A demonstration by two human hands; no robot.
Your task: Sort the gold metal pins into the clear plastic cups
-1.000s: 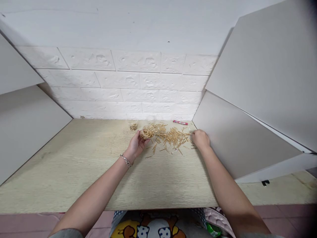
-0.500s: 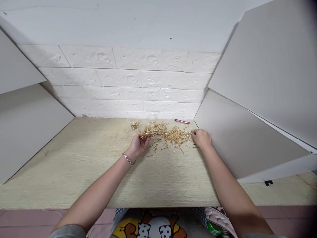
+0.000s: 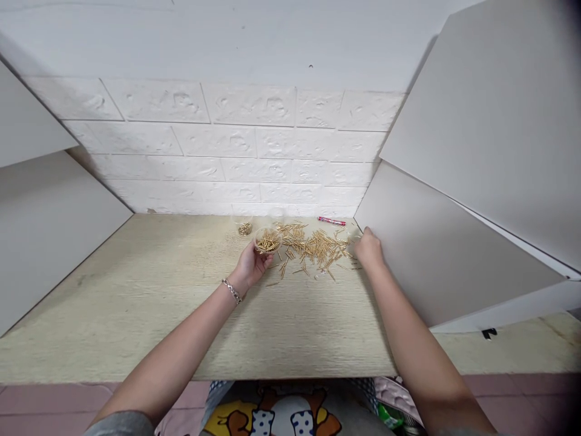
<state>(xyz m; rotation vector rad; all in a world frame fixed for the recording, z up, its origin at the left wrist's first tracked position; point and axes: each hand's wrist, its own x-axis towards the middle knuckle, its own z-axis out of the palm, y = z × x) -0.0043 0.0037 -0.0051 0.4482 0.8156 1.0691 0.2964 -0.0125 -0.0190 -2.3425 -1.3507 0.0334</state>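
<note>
A clear round cup point(image 3: 267, 241) filled with small gold-coloured pins is held by my left hand point(image 3: 253, 264), its fingers wrapped round the lower side. Many more gold pins point(image 3: 320, 247) lie loose in a spread pile on the pale wooden table point(image 3: 181, 315). To the right of the pile is my right hand point(image 3: 370, 249), with its fingers curled at the edge of a clear, see-through round item point(image 3: 353, 240). Behind my left hand stands another clear cup point(image 3: 245, 229) with some small gold pieces in it.
A red pen point(image 3: 331, 221) lies near the white brick-pattern wall point(image 3: 227, 139). Pale panels stand at the left point(image 3: 59, 230) and the right point(image 3: 463, 242), the right one close beside my right hand.
The cup in my left hand has tilted, so its opening and the pins inside show more. My right hand has turned slightly, and a clear item now shows at its fingers.
</note>
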